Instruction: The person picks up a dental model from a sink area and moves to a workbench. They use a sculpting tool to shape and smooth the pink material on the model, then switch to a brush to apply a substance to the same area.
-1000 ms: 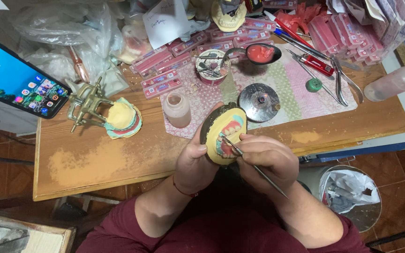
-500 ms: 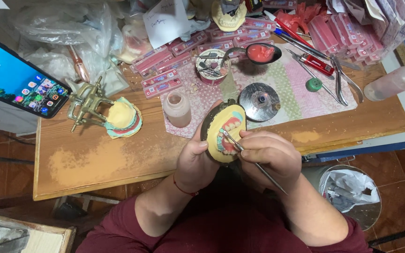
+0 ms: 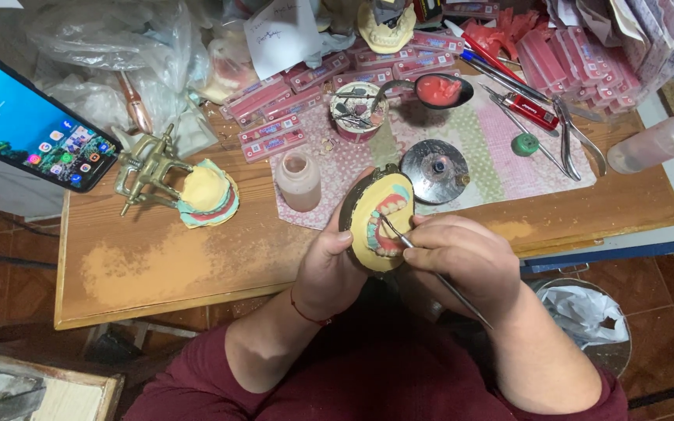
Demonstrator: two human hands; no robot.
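Note:
My left hand [image 3: 328, 267] grips a yellow plaster dental cast [image 3: 378, 224] in a dark round holder, tilted toward me, with pink wax gums and a row of teeth showing. My right hand [image 3: 462, 261] holds a thin metal carving tool [image 3: 438, 277] like a pen. The tool's tip rests on the pink wax by the teeth. Both hands hover over the near edge of the wooden table [image 3: 157, 265].
A brass articulator with a second yellow cast [image 3: 185, 187] stands at the left. A small plastic bottle [image 3: 298, 179], a round metal lamp [image 3: 435, 170], a spoon of red wax [image 3: 438, 90], pink tooth cards [image 3: 274, 117], pliers [image 3: 567, 132], a phone [image 3: 29, 129] and a bin [image 3: 587, 320] surround them.
The cast and my hands have shifted very slightly; the tool tip stays on the wax by the teeth.

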